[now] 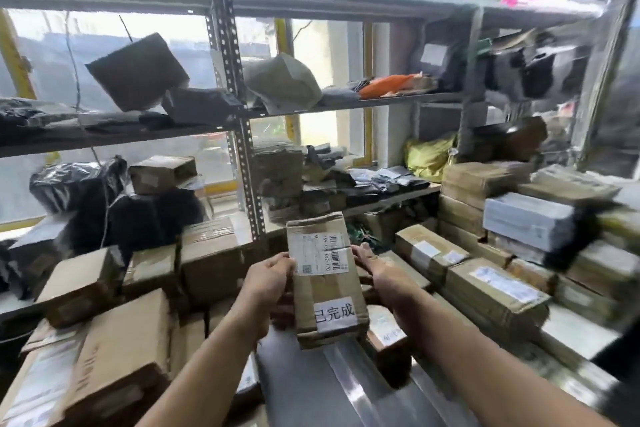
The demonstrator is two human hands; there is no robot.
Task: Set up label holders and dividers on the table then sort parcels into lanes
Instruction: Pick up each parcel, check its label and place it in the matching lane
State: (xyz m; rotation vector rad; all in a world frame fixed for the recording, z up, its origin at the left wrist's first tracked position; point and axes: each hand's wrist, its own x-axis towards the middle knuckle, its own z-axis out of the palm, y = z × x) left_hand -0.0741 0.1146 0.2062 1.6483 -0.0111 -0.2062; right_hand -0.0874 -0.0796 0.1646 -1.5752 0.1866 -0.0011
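Note:
I hold a small brown cardboard parcel [327,282] up in front of me with both hands. It carries a white shipping label with barcodes near its top and a white sticker with printed characters near its bottom. My left hand [272,279] grips its left edge, thumb on the front. My right hand [375,270] grips its right edge, fingers behind the box. Under it lies a shiny grey table surface [311,385].
Stacked cardboard boxes [110,350] crowd the left. Long flat boxes [491,291] are piled on the right. A metal shelf rack [242,156] behind holds dark plastic mailers and more parcels. Another small box [388,333] lies just below my right wrist.

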